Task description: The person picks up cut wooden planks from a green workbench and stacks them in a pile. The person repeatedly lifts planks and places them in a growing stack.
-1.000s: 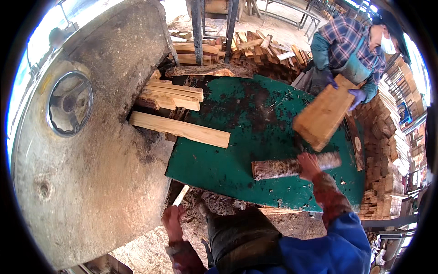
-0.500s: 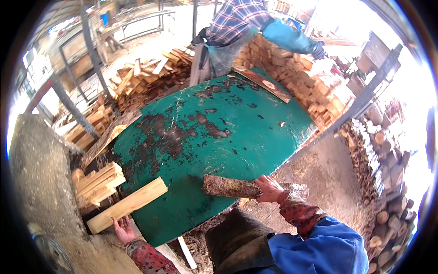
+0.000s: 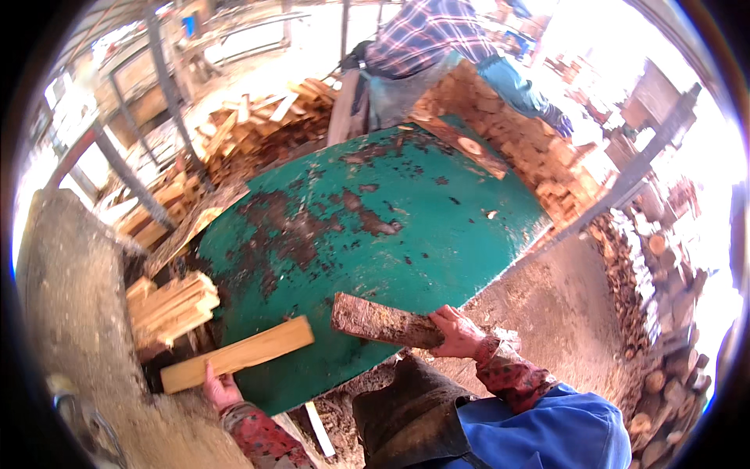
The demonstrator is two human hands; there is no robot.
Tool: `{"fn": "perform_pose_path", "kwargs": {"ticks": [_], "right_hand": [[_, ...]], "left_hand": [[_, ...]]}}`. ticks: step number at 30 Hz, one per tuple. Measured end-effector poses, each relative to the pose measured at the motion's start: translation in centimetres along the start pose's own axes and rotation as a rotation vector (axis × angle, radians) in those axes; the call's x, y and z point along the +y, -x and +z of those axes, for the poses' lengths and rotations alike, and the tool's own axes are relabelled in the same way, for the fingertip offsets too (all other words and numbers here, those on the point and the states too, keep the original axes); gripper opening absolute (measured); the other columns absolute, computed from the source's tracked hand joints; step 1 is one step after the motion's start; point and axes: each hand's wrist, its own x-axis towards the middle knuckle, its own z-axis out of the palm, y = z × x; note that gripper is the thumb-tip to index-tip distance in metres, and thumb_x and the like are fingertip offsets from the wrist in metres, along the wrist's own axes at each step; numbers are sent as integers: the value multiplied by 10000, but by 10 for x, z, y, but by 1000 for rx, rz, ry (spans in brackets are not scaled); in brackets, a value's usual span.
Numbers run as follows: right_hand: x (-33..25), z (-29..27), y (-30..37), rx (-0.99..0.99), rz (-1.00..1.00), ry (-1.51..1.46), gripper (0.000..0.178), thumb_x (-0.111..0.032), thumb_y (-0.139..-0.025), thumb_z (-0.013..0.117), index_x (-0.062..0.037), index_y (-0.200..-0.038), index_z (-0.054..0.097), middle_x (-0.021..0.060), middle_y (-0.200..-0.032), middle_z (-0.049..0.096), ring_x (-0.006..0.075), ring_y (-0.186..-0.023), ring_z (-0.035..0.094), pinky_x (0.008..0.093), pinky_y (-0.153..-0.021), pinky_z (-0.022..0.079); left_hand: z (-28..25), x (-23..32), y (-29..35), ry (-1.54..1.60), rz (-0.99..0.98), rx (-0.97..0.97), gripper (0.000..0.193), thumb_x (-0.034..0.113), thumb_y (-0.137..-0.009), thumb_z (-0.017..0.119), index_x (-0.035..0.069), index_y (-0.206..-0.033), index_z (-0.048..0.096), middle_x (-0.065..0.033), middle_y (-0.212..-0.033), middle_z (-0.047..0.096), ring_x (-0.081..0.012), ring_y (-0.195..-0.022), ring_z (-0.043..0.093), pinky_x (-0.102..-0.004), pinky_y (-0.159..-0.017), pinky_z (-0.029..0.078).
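My left hand grips the near edge of a pale sawn board, one digit over its face and the other fingers mostly hidden. The board slants across the left near corner of a green table with worn, dark patches. My right hand is wrapped round a short bark-covered log. Its left end reaches over the table's near edge, while its right part is hidden behind my hand and sleeve. A gap of green surface separates log and board.
Sawn pieces are stacked left of the table. A flat plank lies on its far edge, where a co-worker in a plaid shirt bends. Behind are cut-wood piles; round logs are heaped right. A metal post slants nearby.
The board in my left hand has shifted right, further over the table. My right hand has brought the log slightly left, and its left end now tilts up. The co-worker's arm has lowered.
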Motion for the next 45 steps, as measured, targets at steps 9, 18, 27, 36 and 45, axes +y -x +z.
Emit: {"fn": "perform_pose_path", "kwargs": {"ticks": [9,18,27,36,45], "right_hand": [[-65,-3,-94,-255,-223,-85,763,-330,-594,796,34,-1214,539,202,-1105,505,383,-1052,533,436,-901,467],[-179,79,-168,-491,-483,-46,650,-413,-645,732,25,-1101,579,193,-1044,499,388,-1042,508,451,-887,445],[-234,116,-176,-600,-668,-57,619,-399,-765,704,38,-1181,568,223,-1150,519,395,-1109,509,451,-932,435],[-231,121,-169,-480,-767,-119,494,-291,-810,694,15,-1182,582,197,-1164,565,378,-1076,553,437,-902,474],[-192,63,-109,-241,-541,-362,356,-179,-826,683,10,-1117,600,184,-1112,580,367,-1017,581,436,-857,498]], "left_hand": [[35,-66,144,-221,-105,80,299,144,-845,702,41,-1109,606,-65,-990,648,-168,-823,658,-307,-615,591],[40,-76,181,-37,-38,-17,288,202,-878,688,-26,-1033,602,-95,-913,656,-174,-778,659,-304,-654,589],[30,-72,186,138,-117,61,356,242,-902,668,21,-1163,570,-86,-1068,642,-200,-927,653,-369,-789,584],[51,-75,178,-14,-166,253,403,252,-842,740,9,-1120,579,-39,-971,639,-168,-776,630,-323,-627,551],[56,-66,185,-108,-210,194,601,396,-817,729,13,-1230,520,-119,-1181,567,-281,-1051,571,-416,-925,472]]}}
